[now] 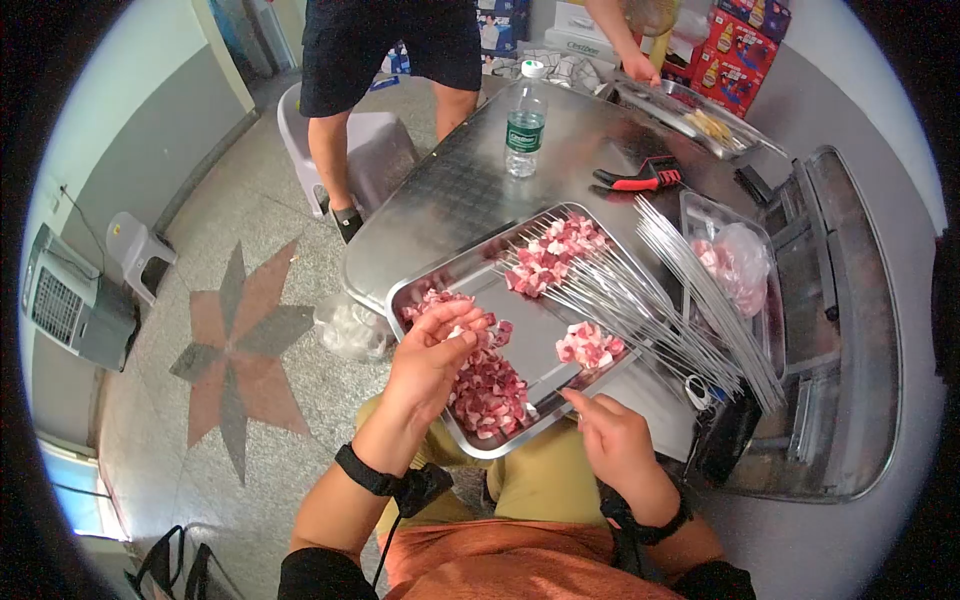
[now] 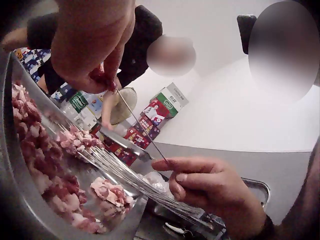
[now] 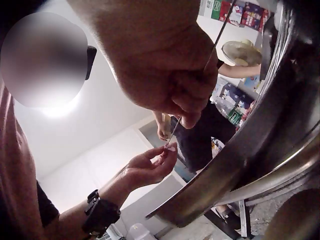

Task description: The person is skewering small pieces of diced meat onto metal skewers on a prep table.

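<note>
My right hand pinches a thin metal skewer near the front edge of the steel tray. Over the tray's left side, my left hand holds a small piece of meat between thumb and fingertips, at the skewer's far end. A heap of red diced meat fills the tray's left side below that hand. Paler, fatty chunks form a small pile on the right. Several loaded skewers lie across the tray's far side, their threaded meat bunched together.
Bare metal skewers lie right of the tray, beside a container with a plastic bag. A water bottle and red-black knife sharpener stand farther back. Across the table, another person's hand is at a second tray.
</note>
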Available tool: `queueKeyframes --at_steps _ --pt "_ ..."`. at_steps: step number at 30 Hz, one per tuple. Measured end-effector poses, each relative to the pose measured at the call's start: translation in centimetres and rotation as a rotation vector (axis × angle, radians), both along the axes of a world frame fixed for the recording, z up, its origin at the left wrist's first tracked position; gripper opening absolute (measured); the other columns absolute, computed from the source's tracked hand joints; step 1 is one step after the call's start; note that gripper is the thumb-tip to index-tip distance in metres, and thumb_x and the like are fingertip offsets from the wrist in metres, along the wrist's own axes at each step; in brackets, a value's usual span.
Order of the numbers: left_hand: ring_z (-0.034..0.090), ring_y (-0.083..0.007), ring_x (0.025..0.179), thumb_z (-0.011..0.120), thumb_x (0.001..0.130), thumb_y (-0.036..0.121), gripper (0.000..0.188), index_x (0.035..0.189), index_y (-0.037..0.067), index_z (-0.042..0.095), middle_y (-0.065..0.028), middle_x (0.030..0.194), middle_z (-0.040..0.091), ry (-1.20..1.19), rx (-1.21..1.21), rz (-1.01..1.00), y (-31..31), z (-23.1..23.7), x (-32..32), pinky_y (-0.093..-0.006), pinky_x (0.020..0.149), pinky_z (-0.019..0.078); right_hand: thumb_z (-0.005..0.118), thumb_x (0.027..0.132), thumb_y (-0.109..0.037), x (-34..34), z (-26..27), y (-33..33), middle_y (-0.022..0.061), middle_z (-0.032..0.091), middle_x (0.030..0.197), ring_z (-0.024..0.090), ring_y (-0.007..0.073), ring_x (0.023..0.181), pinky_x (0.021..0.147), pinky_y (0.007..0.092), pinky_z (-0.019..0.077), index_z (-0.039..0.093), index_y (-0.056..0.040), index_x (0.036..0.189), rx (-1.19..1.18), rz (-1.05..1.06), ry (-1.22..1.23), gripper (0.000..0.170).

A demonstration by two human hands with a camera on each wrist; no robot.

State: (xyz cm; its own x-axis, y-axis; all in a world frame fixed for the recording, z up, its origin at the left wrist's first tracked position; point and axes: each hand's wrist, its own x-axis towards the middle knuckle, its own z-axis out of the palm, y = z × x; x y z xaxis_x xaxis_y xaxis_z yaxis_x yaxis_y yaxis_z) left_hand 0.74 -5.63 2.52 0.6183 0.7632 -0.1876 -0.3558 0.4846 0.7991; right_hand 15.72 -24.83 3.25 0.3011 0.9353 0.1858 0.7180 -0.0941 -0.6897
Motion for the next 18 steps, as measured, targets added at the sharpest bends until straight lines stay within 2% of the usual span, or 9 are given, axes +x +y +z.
queueKeyframes --at_steps 10,15,16,18 --pt "0.057 -0.0168 0.095 0.059 0.078 -0.006 0.025 0.102 0.002 0.055 -0.0099 0.105 0.059 0.067 0.078 -0.066 -0.4 0.3 -0.2 -0.0267 0.080 0.0484 0.051 0.075 -0.001 0.9 1.5 0.1 0.0119 0.057 0.080 0.057 0.0303 0.063 0.056 0.0379 0.0475 0.056 -0.0097 0.113 -0.002 0.068 -0.143 0.039" --pt "0.059 -0.0152 0.086 0.060 0.075 -0.009 0.019 0.091 0.001 0.060 -0.0083 0.095 0.062 0.246 0.346 -0.092 -0.8 2.0 -0.1 -0.0263 0.076 0.0494 0.049 0.073 -0.002 2.1 2.9 0.1 0.0115 0.057 0.081 0.057 0.0302 0.064 0.056 0.0373 0.0480 0.058 -0.0090 0.110 -0.054 0.109 -0.237 0.039" --pt "0.059 -0.0152 0.086 0.060 0.075 -0.009 0.019 0.091 0.001 0.060 -0.0083 0.095 0.062 0.246 0.346 -0.092 -0.8 2.1 -0.1 -0.0263 0.076 0.0494 0.049 0.072 -0.002 2.4 3.3 0.2 0.0114 0.057 0.080 0.058 0.0302 0.064 0.057 0.0373 0.0481 0.058 -0.0088 0.109 -0.049 0.133 -0.241 0.038" --pt "0.060 -0.0138 0.084 0.060 0.075 -0.010 0.019 0.091 0.001 0.061 -0.0069 0.092 0.063 0.361 0.507 -0.147 -0.8 2.4 -0.1 -0.0251 0.076 0.0490 0.048 0.072 -0.003 3.0 3.7 0.5 0.0113 0.057 0.080 0.058 0.0301 0.065 0.057 0.0373 0.0481 0.058 -0.0087 0.107 -0.043 0.156 -0.246 0.037"
